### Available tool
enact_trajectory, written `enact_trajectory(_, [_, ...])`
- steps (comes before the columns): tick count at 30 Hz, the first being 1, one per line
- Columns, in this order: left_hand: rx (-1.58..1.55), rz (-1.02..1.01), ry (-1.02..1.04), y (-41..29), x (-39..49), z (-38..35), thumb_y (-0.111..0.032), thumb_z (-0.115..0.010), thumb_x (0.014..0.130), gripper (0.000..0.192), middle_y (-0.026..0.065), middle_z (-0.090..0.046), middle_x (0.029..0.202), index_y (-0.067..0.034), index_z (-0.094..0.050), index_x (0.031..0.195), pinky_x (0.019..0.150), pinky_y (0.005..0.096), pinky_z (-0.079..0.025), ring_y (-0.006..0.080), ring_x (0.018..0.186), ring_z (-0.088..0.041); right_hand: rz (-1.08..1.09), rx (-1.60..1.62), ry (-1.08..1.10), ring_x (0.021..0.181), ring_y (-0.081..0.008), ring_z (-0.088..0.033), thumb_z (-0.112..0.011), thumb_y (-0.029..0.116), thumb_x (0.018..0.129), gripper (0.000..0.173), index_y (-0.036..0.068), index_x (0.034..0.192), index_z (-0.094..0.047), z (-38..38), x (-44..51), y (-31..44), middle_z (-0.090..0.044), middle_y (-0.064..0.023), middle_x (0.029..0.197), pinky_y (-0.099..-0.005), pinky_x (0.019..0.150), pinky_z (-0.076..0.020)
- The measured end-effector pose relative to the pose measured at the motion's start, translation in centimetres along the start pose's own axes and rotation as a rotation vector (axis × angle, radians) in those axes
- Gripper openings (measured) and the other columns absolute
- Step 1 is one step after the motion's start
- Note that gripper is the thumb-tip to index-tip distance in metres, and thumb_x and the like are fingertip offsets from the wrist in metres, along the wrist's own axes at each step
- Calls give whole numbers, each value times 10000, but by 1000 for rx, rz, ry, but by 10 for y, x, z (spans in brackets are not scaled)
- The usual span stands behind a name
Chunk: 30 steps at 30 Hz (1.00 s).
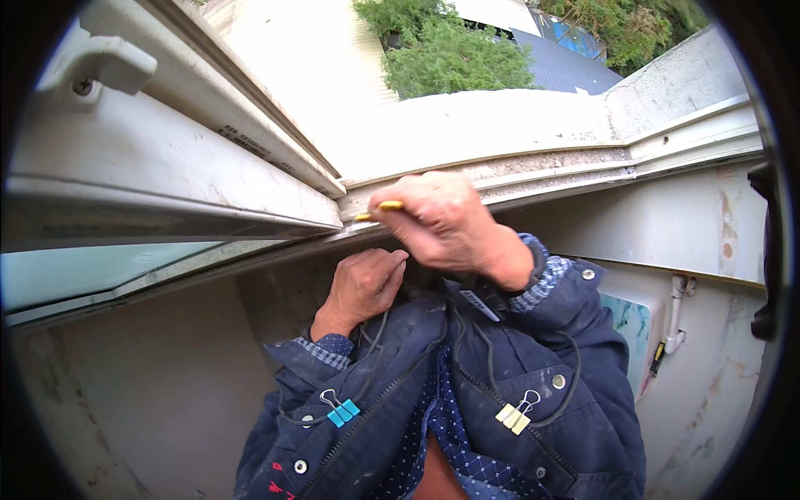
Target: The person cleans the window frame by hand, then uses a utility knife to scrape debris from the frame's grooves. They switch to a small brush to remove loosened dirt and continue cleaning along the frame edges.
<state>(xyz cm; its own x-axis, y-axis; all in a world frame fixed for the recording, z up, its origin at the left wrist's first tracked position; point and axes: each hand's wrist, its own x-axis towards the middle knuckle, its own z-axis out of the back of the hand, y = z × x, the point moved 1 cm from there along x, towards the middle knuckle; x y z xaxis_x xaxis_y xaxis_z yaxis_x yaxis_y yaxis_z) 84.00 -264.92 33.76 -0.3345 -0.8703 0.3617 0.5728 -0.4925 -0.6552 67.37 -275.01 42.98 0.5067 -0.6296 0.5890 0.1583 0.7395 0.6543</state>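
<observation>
My right hand (440, 222) is raised over the dirty bottom track (550, 170) of a white sliding window. Its fingers are closed around a small yellow object (390, 205), mostly hidden in the grip, so its kind is unclear. Just below and to the left, my left hand (365, 284) is curled near the inner edge of the track. Its fingertips are turned away, and whether anything is between them cannot be seen. The end of a white window sash (250, 181) stands in the track left of my right hand.
A latch handle (119, 62) projects from the sash at upper left. Outside lies a bright ledge (500, 122), with trees and roofs below. At right, a white pipe (675, 319) and a yellow-and-black screwdriver (656, 359) are by the wall. Binder clips hang on my jacket cords.
</observation>
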Motion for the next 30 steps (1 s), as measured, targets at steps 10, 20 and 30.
enact_trajectory(10, [28,28,29,2,0,0,-8,-749,861,160,145,-698,813,-25,-729,1019,651,407,-557,338,724,-688,-144,-605,160,609,-291,-675,-739,156,898,73,106,857,-703,76,-20,-15,-677,-94,709,-400,542,-521])
enact_trajectory(20, [14,-12,91,-1,11,-14,-28,-748,864,177,127,-679,794,-51,-722,1038,646,424,-554,332,725,-685,-35,-110,22,677,-315,-696,-749,149,898,58,102,920,-723,38,-19,-13,-694,-104,778,-415,580,-534])
enact_trajectory(30, [-6,16,103,0,21,-20,-5,-761,866,153,142,-695,793,-40,-744,1014,616,410,-551,340,702,-692,-511,-541,117,684,-325,-699,-681,184,962,120,90,911,-735,176,-64,-39,-708,-135,778,-392,612,-557])
